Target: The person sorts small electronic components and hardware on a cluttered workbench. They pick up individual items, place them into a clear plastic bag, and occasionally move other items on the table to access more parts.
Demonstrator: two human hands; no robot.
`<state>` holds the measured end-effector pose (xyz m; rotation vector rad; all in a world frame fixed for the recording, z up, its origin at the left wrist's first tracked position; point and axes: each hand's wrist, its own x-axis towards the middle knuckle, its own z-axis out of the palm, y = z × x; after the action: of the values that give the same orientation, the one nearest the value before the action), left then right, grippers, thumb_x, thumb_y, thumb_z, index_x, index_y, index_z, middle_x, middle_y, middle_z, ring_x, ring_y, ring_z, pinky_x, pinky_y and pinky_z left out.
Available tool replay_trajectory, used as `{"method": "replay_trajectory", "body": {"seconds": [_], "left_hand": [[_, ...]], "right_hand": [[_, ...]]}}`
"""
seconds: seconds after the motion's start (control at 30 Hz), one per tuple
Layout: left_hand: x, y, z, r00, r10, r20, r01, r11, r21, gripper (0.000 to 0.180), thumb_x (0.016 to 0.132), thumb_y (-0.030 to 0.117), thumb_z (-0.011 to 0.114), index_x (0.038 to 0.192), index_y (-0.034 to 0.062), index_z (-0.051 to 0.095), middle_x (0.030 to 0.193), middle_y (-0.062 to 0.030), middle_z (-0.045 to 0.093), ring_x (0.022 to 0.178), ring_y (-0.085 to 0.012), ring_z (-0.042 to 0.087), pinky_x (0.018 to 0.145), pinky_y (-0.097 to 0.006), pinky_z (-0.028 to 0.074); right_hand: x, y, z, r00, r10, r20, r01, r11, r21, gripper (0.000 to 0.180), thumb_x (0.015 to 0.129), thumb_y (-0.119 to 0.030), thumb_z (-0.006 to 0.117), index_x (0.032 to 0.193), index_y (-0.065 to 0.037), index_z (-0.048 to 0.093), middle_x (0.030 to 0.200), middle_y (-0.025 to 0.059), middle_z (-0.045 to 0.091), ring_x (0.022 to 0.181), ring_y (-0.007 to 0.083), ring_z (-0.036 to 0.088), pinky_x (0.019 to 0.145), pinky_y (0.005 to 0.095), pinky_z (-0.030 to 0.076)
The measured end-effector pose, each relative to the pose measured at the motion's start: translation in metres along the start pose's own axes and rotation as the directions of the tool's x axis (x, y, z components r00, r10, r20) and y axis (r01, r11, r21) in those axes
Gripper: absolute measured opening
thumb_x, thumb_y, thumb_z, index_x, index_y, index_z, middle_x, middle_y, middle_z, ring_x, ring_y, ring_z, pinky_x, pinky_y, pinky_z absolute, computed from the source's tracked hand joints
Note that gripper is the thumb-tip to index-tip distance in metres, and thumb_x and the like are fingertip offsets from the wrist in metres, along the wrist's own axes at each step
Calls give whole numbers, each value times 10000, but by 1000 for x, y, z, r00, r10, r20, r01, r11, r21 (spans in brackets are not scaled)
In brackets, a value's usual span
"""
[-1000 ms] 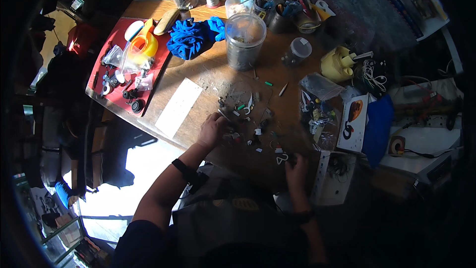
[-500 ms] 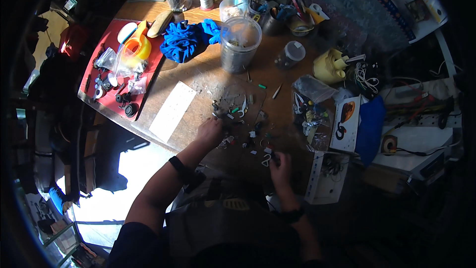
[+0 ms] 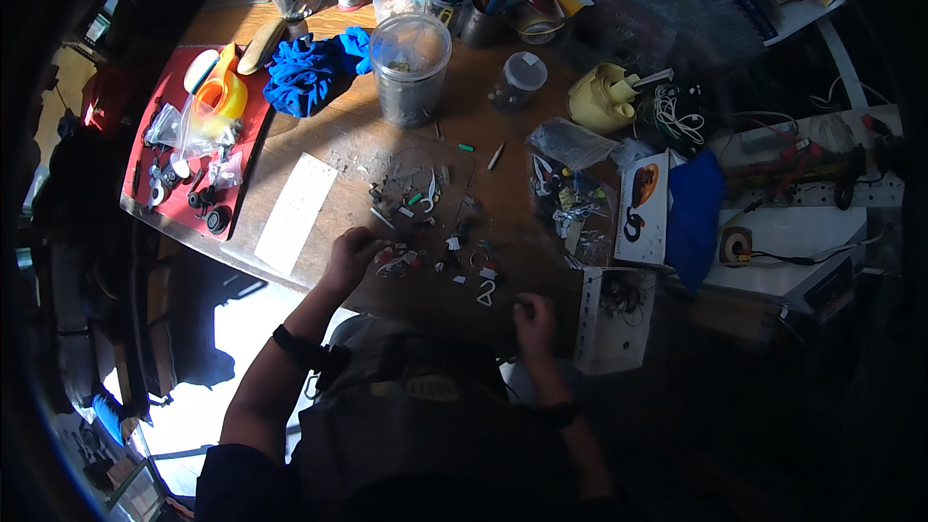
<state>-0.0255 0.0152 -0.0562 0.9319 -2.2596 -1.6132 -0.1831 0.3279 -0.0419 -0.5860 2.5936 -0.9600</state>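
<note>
Tub: clear, lidded, upright tub (image 3: 410,77) on the wooden table (image 3: 338,135); the places below are taken from it.
Left hand: the left hand (image 3: 354,249) is on the person's side of the tub and left of it, at the near left edge of the small parts (image 3: 453,244); fingers drawn in to a narrow gap, and I cannot tell whether they pinch anything.
Right hand: the right hand (image 3: 536,322) is nearer the person than the tub and right of it, fingers curled; whether something is inside the curl, I cannot tell.
Small parts: scattered on the person's side of the tub, among them a green piece (image 3: 416,199) and a white stick (image 3: 383,218).
White clip: a bent, triangular white clip (image 3: 486,296), nearer the person than the tub and right of it, near the right hand and apart from it.
Paper: white strip (image 3: 297,215), to the near left of the tub.
Cloth: crumpled blue cloth (image 3: 307,77), left of the tub.
Red board: red board (image 3: 253,126) with loose pieces on it, farther left of the tub.
Jar: small lidded jar (image 3: 518,77), right of the tub.
Open box: white open box (image 3: 587,319), to the tub's near right.
</note>
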Motion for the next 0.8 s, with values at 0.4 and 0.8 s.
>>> {"method": "replay_trajectory", "body": {"seconds": [0.4, 0.8], "left_hand": [[-32, 28, -19, 911, -398, 106, 385, 730, -565, 112, 875, 101, 482, 912, 16, 544, 616, 0, 505, 490, -66, 451, 439, -202, 353], [-46, 33, -32, 895, -438, -84, 373, 838, -398, 239, 903, 263, 515, 808, 51, 575, 573, 22, 460, 477, -69, 424, 434, -225, 352]], "right_hand": [[-7, 10, -1, 999, 29, 40, -36, 985, 171, 150, 783, -54, 603, 931, -30, 611, 844, 98, 604, 718, 178, 595, 645, 292, 477], [0, 10, -4, 978, 83, 190, -138, 945, 295, 101, 824, -38, 537, 906, 1, 583, 743, 49, 568, 598, 100, 542, 540, 231, 456]]}}
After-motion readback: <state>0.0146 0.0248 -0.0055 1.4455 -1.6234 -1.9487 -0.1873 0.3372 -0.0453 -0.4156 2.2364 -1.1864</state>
